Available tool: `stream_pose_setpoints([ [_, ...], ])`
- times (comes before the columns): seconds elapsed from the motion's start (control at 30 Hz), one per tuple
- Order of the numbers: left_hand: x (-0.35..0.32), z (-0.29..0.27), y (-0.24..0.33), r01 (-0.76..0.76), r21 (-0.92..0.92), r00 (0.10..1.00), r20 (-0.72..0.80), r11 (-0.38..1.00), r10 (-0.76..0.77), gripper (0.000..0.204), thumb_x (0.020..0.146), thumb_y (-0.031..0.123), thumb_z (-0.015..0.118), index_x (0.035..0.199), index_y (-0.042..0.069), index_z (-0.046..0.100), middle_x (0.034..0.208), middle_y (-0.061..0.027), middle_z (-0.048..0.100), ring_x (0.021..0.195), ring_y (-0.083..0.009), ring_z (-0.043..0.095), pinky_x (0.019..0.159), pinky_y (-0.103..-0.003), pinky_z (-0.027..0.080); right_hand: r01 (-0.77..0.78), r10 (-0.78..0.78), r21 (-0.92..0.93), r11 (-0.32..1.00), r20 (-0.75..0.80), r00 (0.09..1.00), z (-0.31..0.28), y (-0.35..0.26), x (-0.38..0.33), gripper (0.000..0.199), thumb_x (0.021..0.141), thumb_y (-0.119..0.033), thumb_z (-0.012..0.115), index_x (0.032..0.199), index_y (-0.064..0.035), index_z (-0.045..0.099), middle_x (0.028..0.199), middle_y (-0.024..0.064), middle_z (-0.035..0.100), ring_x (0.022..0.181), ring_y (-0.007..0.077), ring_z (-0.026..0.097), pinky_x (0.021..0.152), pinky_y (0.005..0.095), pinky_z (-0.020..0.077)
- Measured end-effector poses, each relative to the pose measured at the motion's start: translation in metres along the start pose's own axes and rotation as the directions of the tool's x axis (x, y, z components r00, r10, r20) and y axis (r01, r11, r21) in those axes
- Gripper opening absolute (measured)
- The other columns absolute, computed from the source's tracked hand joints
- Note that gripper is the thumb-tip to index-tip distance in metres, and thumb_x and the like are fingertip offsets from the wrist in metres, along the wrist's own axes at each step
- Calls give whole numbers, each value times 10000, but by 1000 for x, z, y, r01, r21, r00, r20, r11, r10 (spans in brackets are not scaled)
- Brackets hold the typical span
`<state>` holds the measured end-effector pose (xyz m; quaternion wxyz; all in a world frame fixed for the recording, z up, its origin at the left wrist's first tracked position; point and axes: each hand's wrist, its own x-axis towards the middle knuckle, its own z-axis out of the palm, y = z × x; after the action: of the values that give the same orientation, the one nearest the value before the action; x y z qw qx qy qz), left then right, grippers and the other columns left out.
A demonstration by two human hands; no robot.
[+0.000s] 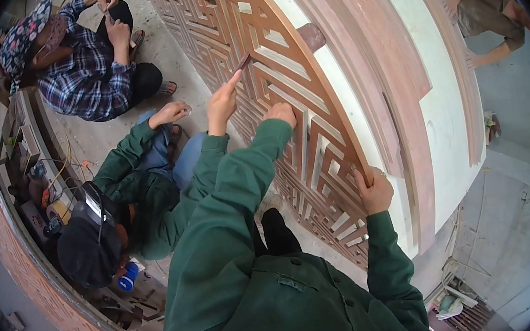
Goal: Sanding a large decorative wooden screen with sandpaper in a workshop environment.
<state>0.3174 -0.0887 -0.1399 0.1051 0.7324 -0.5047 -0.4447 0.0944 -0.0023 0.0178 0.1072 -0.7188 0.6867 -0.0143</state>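
A brown wooden lattice panel [320, 103] with a curved rim stands on edge in front of me. My left hand [281, 114] reaches to its face, closed at a lattice opening; its fingertips and anything in them are hidden. Lower along the panel, my right hand [376, 191] is closed on the curved rim, thumb and fingers pressed against the wood. Near my left hand, a co-worker's hand [223, 105] in a green sleeve holds a thin dark reddish strip [243, 63] against the lattice.
A dark reddish pad [311, 37] lies on stacked pale and pinkish boards [376, 48] behind the rim. The co-worker in a black cap [92, 250] crouches left, beside a person in a plaid shirt [89, 87]. Another person [487, 19] stands far right. Tools and a blue-white roll [128, 276] lie left.
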Motion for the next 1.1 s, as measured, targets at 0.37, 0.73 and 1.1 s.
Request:
stream_pose_setpoints([
  [0.37,-7,-13,6,6,70,1000,29,998,-8,224,749,102,490,875,-11,638,961,-210,599,903,-345,585,784,-413,474,-19,19,-6,1000,8,1000,-3,-2,-3,308,756,-389,616,841,-93,619,756,97,599,659,283,582,582,355,459],
  [0.73,-10,19,-7,23,37,999,-32,999,-22,235,778,130,466,884,23,646,920,-200,614,891,-331,597,783,-410,477,-13,13,-16,1000,-24,1000,-4,-5,1,309,755,-401,617,843,-104,619,749,83,601,644,274,583,571,351,458],
  [1.1,-11,-1,-2,-32,-30,994,-110,999,29,213,758,122,485,852,5,637,902,-201,609,872,-350,591,772,-416,476,-5,3,-62,998,-31,1000,1,-2,1,321,759,-404,609,847,-95,619,762,93,599,650,290,581,574,358,454],
])
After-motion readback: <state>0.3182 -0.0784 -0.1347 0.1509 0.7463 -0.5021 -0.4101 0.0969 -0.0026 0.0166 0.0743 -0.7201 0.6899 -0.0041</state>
